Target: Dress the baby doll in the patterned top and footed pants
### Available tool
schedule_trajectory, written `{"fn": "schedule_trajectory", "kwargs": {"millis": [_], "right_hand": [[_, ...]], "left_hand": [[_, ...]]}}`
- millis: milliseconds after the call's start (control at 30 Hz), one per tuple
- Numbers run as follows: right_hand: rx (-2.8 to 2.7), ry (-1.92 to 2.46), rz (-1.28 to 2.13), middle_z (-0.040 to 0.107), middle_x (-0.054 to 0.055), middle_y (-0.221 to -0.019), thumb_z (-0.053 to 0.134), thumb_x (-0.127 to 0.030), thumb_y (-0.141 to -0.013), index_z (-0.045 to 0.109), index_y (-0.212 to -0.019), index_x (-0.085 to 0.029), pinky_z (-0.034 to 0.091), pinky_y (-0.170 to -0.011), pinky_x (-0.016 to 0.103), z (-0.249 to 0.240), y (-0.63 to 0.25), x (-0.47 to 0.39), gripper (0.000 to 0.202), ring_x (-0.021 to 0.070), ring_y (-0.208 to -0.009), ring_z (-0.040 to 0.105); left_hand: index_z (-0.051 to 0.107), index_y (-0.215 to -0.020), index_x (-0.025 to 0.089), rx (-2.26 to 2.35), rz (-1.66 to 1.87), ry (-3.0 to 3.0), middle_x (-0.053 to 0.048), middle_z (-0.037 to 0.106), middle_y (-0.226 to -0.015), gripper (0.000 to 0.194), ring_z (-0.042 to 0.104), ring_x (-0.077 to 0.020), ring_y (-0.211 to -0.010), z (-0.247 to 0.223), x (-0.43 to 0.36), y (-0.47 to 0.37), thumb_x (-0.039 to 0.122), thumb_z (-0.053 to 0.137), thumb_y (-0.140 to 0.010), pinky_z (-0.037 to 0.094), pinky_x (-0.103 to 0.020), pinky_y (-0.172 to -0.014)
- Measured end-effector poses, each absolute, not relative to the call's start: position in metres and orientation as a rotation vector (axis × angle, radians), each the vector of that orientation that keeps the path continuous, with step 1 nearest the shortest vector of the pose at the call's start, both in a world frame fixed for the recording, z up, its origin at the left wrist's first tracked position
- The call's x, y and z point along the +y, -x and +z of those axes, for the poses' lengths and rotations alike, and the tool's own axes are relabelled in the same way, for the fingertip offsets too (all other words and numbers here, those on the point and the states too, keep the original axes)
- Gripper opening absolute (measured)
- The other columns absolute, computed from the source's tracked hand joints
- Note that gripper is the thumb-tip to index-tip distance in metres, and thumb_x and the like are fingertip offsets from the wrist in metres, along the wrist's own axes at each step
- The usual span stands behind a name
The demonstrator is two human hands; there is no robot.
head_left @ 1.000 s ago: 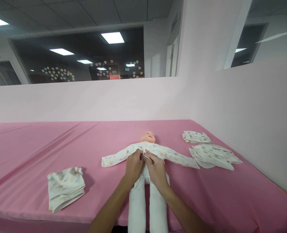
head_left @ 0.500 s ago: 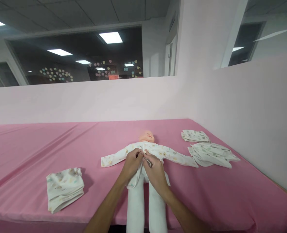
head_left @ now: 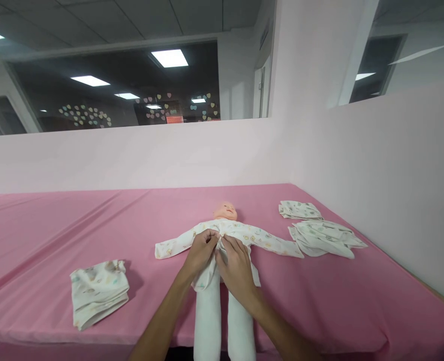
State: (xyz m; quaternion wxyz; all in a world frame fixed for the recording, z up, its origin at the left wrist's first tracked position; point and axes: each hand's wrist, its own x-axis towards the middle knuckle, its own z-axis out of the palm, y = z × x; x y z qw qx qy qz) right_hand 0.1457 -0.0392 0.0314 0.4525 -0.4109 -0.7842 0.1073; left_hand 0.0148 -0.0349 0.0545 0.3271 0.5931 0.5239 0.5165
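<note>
A doll (head_left: 226, 210) lies face up, its head toward the wall and its white legs toward me. It wears a white patterned shirt (head_left: 267, 239) with both sleeves spread out sideways. My left hand (head_left: 203, 250) pinches the front edge of the shirt at the chest. Right beside it, my right hand (head_left: 237, 263) has its fingers closed on the same front opening, close to a small button. The fingertips of both hands nearly meet, and the cloth between them is partly hidden.
A folded patterned cloth (head_left: 99, 294) lies at the left on the pink sheet (head_left: 150, 210). At the right are a smaller folded cloth (head_left: 300, 210) and a loosely laid garment (head_left: 325, 238), touching the doll's sleeve end. A pale wall (head_left: 132, 158) rises behind.
My right hand has turned a little, and its fingers are drawn closer together over the shirt front. The button shows less now. The view has shifted slightly.
</note>
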Motion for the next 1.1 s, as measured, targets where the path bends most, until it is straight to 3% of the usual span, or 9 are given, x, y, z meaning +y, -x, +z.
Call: {"fn": "schedule_trajectory", "kwargs": {"millis": [100, 200, 400, 533, 733, 933, 1100], "right_hand": [[-1.957, 0.997, 0.201, 0.066, 0.007, -0.116, 0.047, -0.009, -0.089, 0.063, -0.11, -0.021, 0.042, -0.098, 0.043, 0.031, -0.154, -0.046, 0.028, 0.025, -0.112, 0.055], [-1.955, 1.039, 0.157, 0.065, 0.005, -0.104, 0.046, -0.001, -0.083, 0.061, -0.095, -0.022, 0.044, -0.088, 0.04, 0.028, -0.167, -0.056, 0.028, 0.0239, -0.1, 0.056], [-1.904, 1.165, 0.12, 0.059, 0.003, -0.083, 0.05, -0.011, -0.087, 0.053, -0.077, -0.022, 0.04, -0.076, 0.04, 0.022, -0.186, -0.074, 0.015, 0.0239, -0.083, 0.052], [-1.84, 1.13, 0.219, 0.062, 0.003, -0.087, 0.052, -0.014, -0.087, 0.056, -0.084, -0.022, 0.041, -0.08, 0.04, 0.018, -0.186, -0.078, 0.01, 0.0236, -0.087, 0.053], [-1.779, 1.068, 0.306, 0.065, 0.004, -0.092, 0.05, -0.015, -0.088, 0.06, -0.088, -0.023, 0.045, -0.083, 0.04, 0.016, -0.184, -0.079, 0.013, 0.024, -0.092, 0.057], [-1.591, 0.946, 0.719, 0.067, 0.007, -0.121, 0.048, -0.027, -0.093, 0.065, -0.101, -0.022, 0.046, -0.099, 0.04, 0.031, -0.177, -0.077, 0.019, 0.0236, -0.116, 0.059], [-1.49, 0.958, 0.851, 0.073, 0.007, -0.101, 0.051, -0.036, -0.093, 0.066, -0.096, -0.021, 0.052, -0.09, 0.04, 0.033, -0.171, -0.076, 0.021, 0.0234, -0.098, 0.067]], "left_hand": [[0.058, -0.098, 0.019, 1.519, 1.34, -1.616, 0.001, 0.058, -0.081, 0.019, 0.053, -0.0156, -0.074, 0.051, -0.049, -0.02, 0.033, 0.051, -0.086, 0.042, -0.028, -0.072], [0.055, -0.089, 0.02, 1.796, 1.245, -1.782, 0.0, 0.057, -0.085, 0.011, 0.052, -0.0184, -0.079, 0.045, -0.071, -0.024, 0.029, 0.05, -0.085, 0.04, -0.031, -0.072], [0.049, -0.078, 0.021, 2.033, 1.107, -1.982, -0.003, 0.057, -0.082, 0.016, 0.053, -0.0218, -0.081, 0.041, -0.104, -0.026, 0.022, 0.038, -0.09, 0.038, -0.035, -0.074], [0.055, -0.09, 0.021, 2.006, 1.141, -1.928, -0.004, 0.061, -0.087, 0.018, 0.056, -0.0222, -0.085, 0.041, -0.098, -0.027, 0.025, 0.039, -0.093, 0.04, -0.034, -0.074], [0.059, -0.085, 0.02, 1.906, 1.269, -1.873, -0.003, 0.064, -0.086, 0.024, 0.057, -0.0206, -0.082, 0.035, -0.088, -0.03, 0.03, 0.039, -0.095, 0.041, -0.033, -0.072], [0.064, -0.092, 0.021, 1.845, 1.397, -1.814, -0.004, 0.067, -0.091, 0.025, 0.058, -0.0212, -0.085, 0.035, -0.093, -0.041, 0.032, 0.042, -0.095, 0.043, -0.034, -0.076], [0.066, -0.091, 0.02, 1.838, 1.383, -1.822, -0.006, 0.069, -0.094, 0.028, 0.06, -0.023, -0.087, 0.039, -0.092, -0.045, 0.033, 0.042, -0.096, 0.043, -0.035, -0.076]]}}
